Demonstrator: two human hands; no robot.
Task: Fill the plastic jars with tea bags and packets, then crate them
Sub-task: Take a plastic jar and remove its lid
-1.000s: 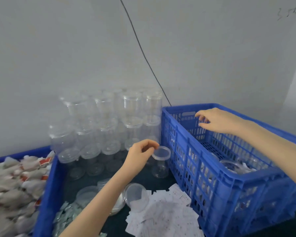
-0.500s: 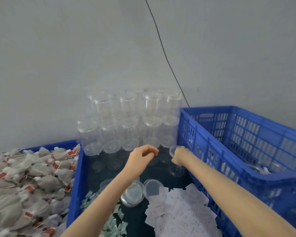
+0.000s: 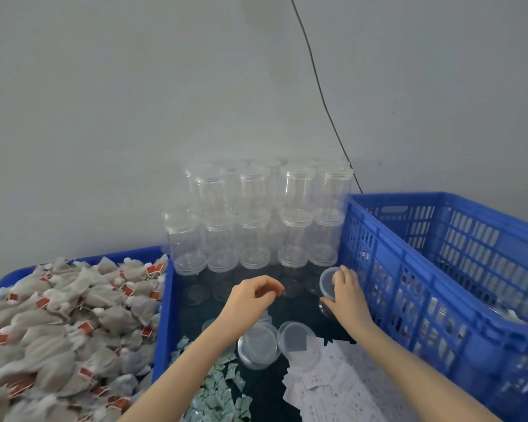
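The right hand (image 3: 346, 295) curls around a clear lidded jar (image 3: 328, 284) standing on the dark surface (image 3: 299, 303) just beside the blue crate (image 3: 439, 269). The left hand (image 3: 252, 295) hovers with fingers loosely curled, holding nothing. Both forearms reach forward. Tea bags (image 3: 58, 324) fill the left bin (image 3: 162, 330).

Plain grey wall (image 3: 134, 102) with black cable (image 3: 323, 102)
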